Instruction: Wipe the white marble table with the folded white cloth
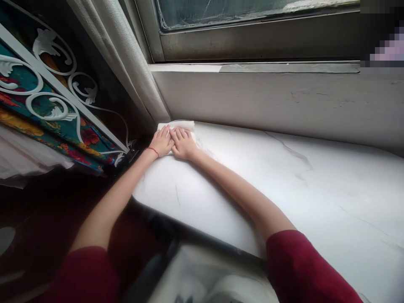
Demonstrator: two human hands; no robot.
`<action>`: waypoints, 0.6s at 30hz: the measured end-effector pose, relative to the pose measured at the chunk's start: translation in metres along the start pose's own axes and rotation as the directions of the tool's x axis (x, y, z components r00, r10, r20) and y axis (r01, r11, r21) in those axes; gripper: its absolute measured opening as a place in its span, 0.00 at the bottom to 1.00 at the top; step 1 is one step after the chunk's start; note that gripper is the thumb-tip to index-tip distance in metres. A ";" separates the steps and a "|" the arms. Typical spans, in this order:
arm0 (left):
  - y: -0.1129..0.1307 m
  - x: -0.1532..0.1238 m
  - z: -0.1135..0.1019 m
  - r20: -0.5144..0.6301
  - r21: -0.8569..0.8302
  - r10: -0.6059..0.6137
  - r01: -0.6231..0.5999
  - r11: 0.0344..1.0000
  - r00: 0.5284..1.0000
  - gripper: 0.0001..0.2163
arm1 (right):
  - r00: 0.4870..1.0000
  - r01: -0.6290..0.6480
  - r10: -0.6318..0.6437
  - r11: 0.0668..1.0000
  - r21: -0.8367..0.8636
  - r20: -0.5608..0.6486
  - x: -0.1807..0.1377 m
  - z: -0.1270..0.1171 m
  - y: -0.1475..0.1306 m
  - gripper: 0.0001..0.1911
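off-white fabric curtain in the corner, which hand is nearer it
Left. The left hand lies just below the off-white fabric curtain; the right hand lies farther right.

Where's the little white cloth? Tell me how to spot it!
Start at the big window, then drop to the white marble ledge below it. Follow it to the far left corner, by the curtain. There, under the left hand and right hand, lies a folded white cloth, soft and matte, unlike the veined stone.
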State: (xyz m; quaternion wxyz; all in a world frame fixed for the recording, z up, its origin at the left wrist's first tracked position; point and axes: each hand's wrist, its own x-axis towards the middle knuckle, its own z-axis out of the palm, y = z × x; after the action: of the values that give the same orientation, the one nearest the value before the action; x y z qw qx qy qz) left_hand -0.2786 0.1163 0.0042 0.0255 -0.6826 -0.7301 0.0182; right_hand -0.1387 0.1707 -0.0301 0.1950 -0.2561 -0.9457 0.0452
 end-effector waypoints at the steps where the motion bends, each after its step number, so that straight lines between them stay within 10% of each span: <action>1: 0.005 0.010 0.001 -0.005 -0.005 0.011 -0.011 1.000 1.000 0.29 | 1.000 -0.010 0.010 1.000 -0.003 -0.014 0.000 -0.001 0.011 0.36; 9: 0.054 0.058 0.002 -0.042 -0.024 0.045 -0.046 0.999 0.998 0.28 | 0.995 -0.075 0.073 0.997 -0.027 -0.062 -0.011 -0.011 0.074 0.35; 18: 0.075 0.032 0.001 -0.079 -0.028 0.059 -0.061 0.998 0.995 0.28 | 0.995 -0.100 0.098 0.992 -0.080 -0.038 -0.047 -0.031 0.058 0.34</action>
State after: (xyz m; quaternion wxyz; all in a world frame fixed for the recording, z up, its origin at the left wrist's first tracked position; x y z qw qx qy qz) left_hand -0.2057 0.1533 -0.0012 0.0430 -0.7049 -0.7078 -0.0187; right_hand -0.0623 0.1972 -0.0286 0.1980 -0.3111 -0.9294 0.0119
